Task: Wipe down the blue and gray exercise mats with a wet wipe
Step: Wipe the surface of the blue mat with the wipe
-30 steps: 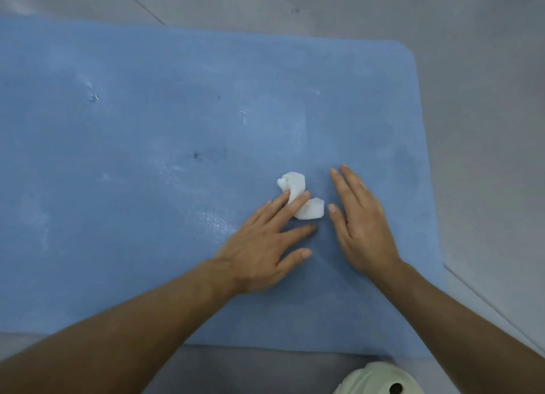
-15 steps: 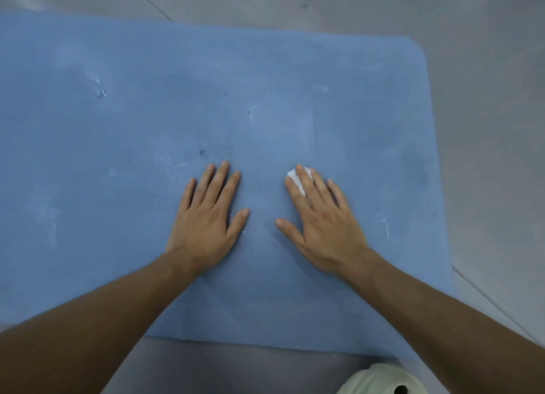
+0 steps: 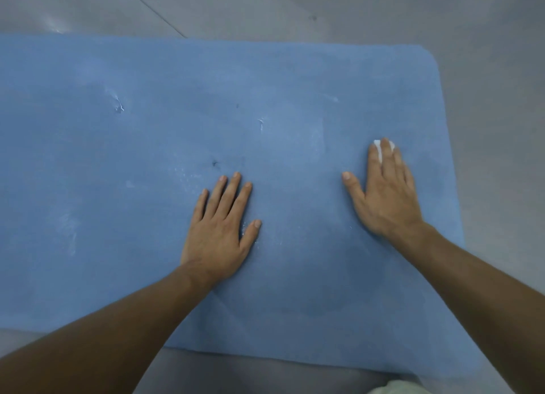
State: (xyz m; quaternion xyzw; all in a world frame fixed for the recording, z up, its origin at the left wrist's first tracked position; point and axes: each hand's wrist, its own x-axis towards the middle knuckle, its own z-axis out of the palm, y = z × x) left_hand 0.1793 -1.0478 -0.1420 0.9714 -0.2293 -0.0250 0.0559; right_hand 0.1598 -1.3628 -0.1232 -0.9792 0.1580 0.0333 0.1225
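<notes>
A blue exercise mat [image 3: 147, 145] fills most of the view, with pale smears and a small dark mark near its middle. My left hand [image 3: 219, 228] lies flat on it, palm down, fingers spread, holding nothing. My right hand [image 3: 386, 190] presses flat near the mat's right edge, with the white wet wipe [image 3: 379, 151] pinned under its fingers; only small bits of the wipe show at and between the fingertips. No gray mat is in view.
Gray floor [image 3: 486, 69] surrounds the mat at the top and right. A pale rounded object [image 3: 392, 389] peeks in at the bottom edge, just below the mat's near edge.
My right hand took over the wipe from the left and slid it right and forward toward the mat's right edge. My left hand moved left and now rests flat.
</notes>
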